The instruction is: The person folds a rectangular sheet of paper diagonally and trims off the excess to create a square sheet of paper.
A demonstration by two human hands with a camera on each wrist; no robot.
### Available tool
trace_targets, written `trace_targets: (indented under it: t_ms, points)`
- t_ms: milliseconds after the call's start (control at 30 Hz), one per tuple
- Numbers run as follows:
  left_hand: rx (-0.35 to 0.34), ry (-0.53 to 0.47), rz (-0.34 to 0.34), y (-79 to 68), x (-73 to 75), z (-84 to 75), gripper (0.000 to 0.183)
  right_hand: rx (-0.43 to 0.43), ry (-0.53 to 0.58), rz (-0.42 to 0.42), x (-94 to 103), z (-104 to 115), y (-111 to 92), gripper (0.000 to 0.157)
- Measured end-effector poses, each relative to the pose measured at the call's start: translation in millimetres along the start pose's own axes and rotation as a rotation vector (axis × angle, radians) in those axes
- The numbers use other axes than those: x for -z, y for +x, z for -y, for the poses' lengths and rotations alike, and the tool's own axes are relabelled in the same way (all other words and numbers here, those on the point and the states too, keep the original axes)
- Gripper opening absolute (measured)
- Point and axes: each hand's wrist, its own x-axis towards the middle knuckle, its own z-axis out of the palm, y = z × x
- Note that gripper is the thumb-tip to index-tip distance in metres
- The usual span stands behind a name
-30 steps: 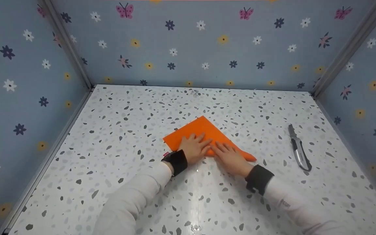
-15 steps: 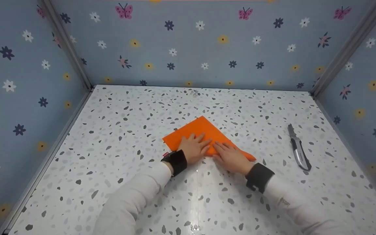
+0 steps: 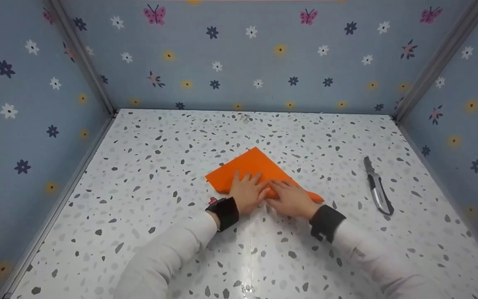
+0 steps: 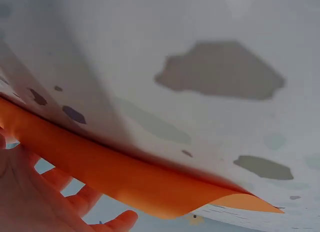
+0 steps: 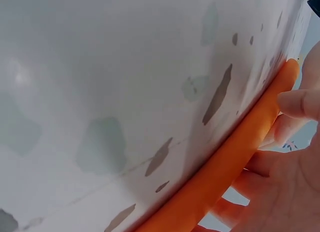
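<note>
Speckled table (image 3: 77, 199), orange sheet (image 3: 249, 164), left hand (image 3: 247, 195) drawn slightly back.

No legible text for you here: red tag (image 3: 213, 201) at your left wristband (image 3: 225, 214), faint lettering (image 3: 358, 252) on your right sleeve (image 3: 376, 262), both too small to read.

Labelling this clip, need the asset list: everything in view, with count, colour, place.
Sheet: 1, orange, on the tabletop, near edge curled into a roll, under both hands
Knife: 1, grey and black, on the tabletop, right of the sheet
Tabletop: 1, white with grey speckles, under everything
Panels: 3, blue with printed flowers and butterflies, back, left and right
Corner posts: 2, grey, back corners
Wristbands: 2, black, one per wrist
Sleeves: 2, white, on the forearms
Left hand: 1, bare, on the sheet
Right hand: 1, bare, on the sheet
</note>
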Motion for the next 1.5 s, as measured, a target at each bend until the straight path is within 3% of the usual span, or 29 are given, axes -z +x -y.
trace_targets:
  t_ms: [233,667,967,1200,1500]
  points:
    - [-0.049,0.053,-0.062,-17.1,6.4,-10.0,0.053,0.038,-0.023,-0.026,1.9,-1,-1,0.07]
    - [-0.122,-0.007,-0.026,-40.3,7.0,-11.5,0.052,0.022,-0.016,0.018,4.6,-3,-1,0.071]
    - [-0.158,-0.111,0.008,-46.2,7.2,-7.2,0.05,0.019,-0.007,0.031,3.9,-4,-1,0.071]
    - [-0.16,-0.064,0.017,-44.0,2.5,-6.5,0.052,0.042,-0.021,0.041,4.7,-4,-2,0.071]
    - [-0.151,-0.091,0.028,-46.2,-0.8,-5.2,0.053,0.02,-0.007,0.058,2.2,0,-3,0.071]
